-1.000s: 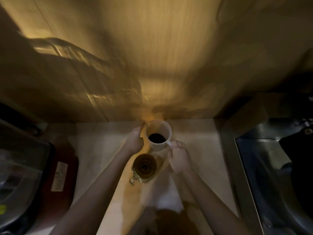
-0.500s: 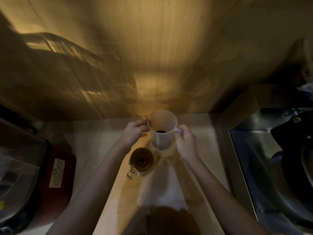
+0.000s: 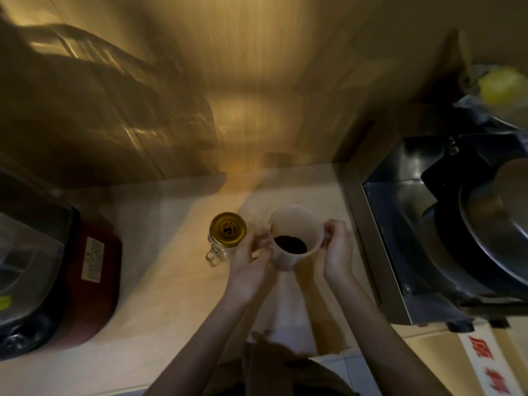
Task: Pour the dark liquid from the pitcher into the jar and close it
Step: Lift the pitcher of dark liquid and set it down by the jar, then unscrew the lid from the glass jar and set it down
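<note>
Dim, amber-lit wood-panel wall (image 3: 257, 81) — pale countertop (image 3: 171, 295) below — steel sink (image 3: 400, 224) rightward

Two bare forearms, no sleeves in view, left hand (image 3: 248, 262) and right hand (image 3: 337, 252) without rings, watch or bracelets visible, dark olive-brown garment (image 3: 285, 372) at lower edge, folded fabric, details blurred
</note>
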### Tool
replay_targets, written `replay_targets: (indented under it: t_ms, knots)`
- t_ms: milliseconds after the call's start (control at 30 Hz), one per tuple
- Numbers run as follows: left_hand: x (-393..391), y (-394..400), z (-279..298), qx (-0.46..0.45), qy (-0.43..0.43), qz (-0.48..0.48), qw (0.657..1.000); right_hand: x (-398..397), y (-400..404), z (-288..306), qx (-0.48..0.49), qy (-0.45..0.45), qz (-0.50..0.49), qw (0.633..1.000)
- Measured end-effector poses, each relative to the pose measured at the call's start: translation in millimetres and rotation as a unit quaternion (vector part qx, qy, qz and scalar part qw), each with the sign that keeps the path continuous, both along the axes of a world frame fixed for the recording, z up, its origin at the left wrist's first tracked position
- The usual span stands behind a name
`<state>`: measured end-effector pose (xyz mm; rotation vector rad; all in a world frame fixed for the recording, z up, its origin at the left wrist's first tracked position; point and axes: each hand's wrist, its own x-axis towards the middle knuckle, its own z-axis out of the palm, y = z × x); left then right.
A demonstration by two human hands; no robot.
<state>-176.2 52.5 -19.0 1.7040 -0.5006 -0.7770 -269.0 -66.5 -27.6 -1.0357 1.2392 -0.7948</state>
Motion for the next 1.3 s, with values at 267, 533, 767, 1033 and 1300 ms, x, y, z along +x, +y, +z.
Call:
replay_targets:
  t_ms: [267, 533, 767, 1033, 1300]
  knots:
    - [-32.8, 27.6, -30.7, 0.02, 0.058, -0.013, 0.998, -34.8, 41.3, -28.9, 0.055, 0.015, -0.043, 0.997]
    - [-36.1, 35.1, -42.1, 0.034, 0.043, -0.048, 0.997, -42.5, 48.3, -48.1, 0.086, 0.047, -0.074, 0.992]
    - [-31.2, 35.6, -40.7, 0.042, 0.048, -0.07, 0.995, -49.7, 49.6, -58.5, 0.035, 0.099, 0.014, 0.994]
    - [12.2, 48.5, -24.6, 0.123, -0.03, -0.112, 0.986, -36.8, 26.9, -32.1, -0.193, 0.254, 0.173, 0.932]
    - [56.3, 70.2, -15.1, 0.137, -0.173, 0.098, 0.97, 33.2, 24.9, 6.6, -0.366, 0.3, 0.371, 0.799]
